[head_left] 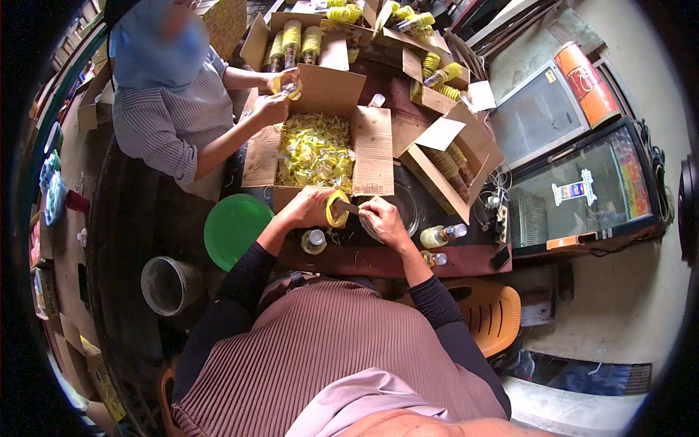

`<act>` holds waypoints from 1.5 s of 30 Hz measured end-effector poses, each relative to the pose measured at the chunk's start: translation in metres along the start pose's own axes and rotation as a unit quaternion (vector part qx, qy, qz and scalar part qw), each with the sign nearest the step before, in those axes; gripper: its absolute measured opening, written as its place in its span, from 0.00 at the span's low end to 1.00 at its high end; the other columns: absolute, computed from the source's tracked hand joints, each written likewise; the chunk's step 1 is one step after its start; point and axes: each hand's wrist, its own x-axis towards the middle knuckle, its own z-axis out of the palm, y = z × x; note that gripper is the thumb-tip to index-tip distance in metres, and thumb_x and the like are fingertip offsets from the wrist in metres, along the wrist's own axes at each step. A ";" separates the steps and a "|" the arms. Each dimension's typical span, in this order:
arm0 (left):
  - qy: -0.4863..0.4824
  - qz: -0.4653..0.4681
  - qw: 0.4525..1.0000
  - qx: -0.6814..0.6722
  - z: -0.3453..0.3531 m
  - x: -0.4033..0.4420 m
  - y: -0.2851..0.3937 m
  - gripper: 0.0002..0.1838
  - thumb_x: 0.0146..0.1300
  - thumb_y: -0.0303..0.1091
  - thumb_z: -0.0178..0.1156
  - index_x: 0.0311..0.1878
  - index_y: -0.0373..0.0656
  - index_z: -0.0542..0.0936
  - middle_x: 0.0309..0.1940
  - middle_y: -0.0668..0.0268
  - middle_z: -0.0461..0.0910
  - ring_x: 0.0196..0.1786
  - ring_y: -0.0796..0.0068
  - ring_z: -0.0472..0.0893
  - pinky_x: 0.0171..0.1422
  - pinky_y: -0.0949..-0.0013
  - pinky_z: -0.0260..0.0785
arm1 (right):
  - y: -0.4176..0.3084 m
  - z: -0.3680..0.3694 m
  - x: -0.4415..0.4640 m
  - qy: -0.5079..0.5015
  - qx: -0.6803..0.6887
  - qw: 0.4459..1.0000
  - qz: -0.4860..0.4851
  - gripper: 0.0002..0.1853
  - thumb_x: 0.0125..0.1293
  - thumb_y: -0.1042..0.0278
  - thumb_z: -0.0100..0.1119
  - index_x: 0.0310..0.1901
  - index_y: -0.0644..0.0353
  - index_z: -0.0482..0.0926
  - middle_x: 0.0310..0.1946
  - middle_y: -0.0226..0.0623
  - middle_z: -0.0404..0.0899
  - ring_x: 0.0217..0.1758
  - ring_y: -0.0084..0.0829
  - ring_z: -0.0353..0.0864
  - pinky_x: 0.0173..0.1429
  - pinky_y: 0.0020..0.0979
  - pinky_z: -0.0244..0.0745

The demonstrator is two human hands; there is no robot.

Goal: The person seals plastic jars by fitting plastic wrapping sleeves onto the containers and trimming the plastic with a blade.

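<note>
My left hand holds a yellow-rimmed cup on its side at the near edge of an open cardboard box. A knife is gripped in my right hand, its blade reaching to the cup's opening. Yellow scraps fill the box just beyond both hands. Below my left hand stands a small jar with a clear lid. Two more jars lie to the right, one larger and one smaller. Behind my right hand is a round clear dish, partly hidden.
A co-worker at the left holds a similar cup over the box. A green basin and grey bucket are at left. Boxes with stacked yellow cups stand at the back and right, near a glass-door fridge.
</note>
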 end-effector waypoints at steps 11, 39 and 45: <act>0.117 -0.007 0.983 0.143 0.018 -0.019 0.003 0.24 0.43 0.39 0.70 0.44 0.40 0.77 0.44 0.57 0.80 0.52 0.56 0.77 0.61 0.56 0.64 | 0.008 0.009 0.002 -0.044 0.042 0.996 0.071 0.10 0.61 0.68 0.61 0.38 0.66 0.81 0.33 0.41 0.80 0.37 0.36 0.81 0.45 0.32 0.73; 0.281 -0.142 0.899 0.305 0.031 -0.006 0.053 0.20 0.49 0.41 0.68 0.42 0.40 0.76 0.38 0.58 0.78 0.44 0.54 0.77 0.53 0.56 0.65 | -0.014 0.009 -0.019 0.140 -0.103 0.965 -0.198 0.06 0.55 0.78 0.61 0.36 0.60 0.78 0.27 0.37 0.70 0.34 0.40 0.73 0.39 0.39 0.70; 0.259 -0.154 0.899 0.317 0.038 0.003 0.046 0.20 0.45 0.39 0.68 0.40 0.41 0.76 0.36 0.59 0.78 0.43 0.54 0.77 0.49 0.56 0.67 | 0.001 0.016 -0.021 0.166 -0.202 0.937 -0.233 0.05 0.57 0.75 0.61 0.36 0.61 0.79 0.27 0.34 0.69 0.32 0.33 0.72 0.34 0.34 0.68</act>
